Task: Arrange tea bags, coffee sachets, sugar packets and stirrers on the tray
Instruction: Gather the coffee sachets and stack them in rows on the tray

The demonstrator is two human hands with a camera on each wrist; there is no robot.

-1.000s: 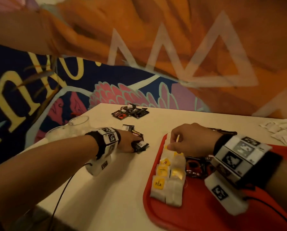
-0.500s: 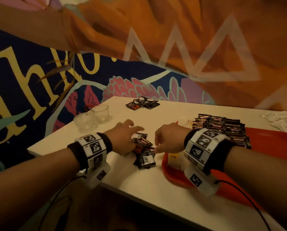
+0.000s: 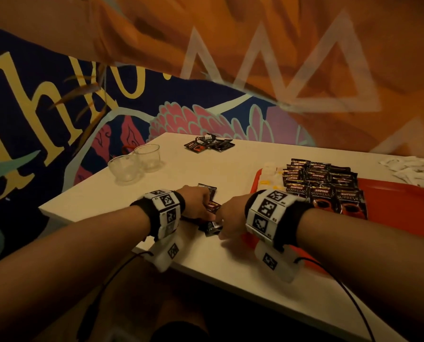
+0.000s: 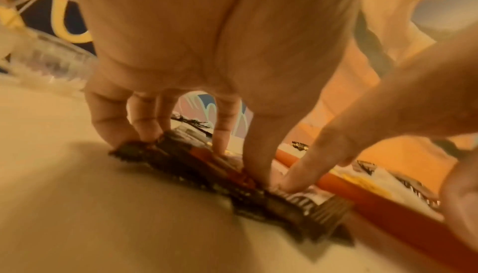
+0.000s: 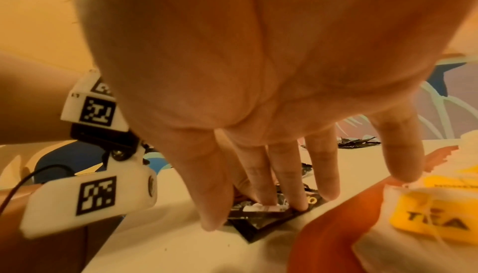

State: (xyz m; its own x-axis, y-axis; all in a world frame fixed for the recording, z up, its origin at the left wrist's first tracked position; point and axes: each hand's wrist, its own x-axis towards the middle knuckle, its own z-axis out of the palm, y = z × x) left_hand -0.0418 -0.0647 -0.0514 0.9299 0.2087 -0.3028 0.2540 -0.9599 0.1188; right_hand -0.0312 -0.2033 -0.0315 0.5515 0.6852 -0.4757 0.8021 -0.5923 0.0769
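Note:
A small pile of black coffee sachets [image 3: 212,227] lies on the white table just left of the red tray [image 3: 403,206]. My left hand [image 3: 201,206] reaches down on the pile, its straight fingers [image 4: 222,134] and thumb pressing the sachets [image 4: 258,191] flat. My right hand [image 3: 224,220] meets it from the right, fingertips [image 5: 264,195] pressing on the same sachets [image 5: 258,222]. On the tray stand rows of coffee sachets [image 3: 324,186], with white tea bags [image 5: 434,222] bearing yellow tags along its left edge.
A second loose pile of black sachets [image 3: 208,143] lies at the table's far side. Two clear plastic cups [image 3: 134,164] stand at the left edge. White sugar packets [image 3: 415,169] are scattered at the far right. A painted wall runs behind the table.
My right hand left the tea bags on the tray and came left to the sachet pile. Both hands now press on the pile. The head view has pulled back.

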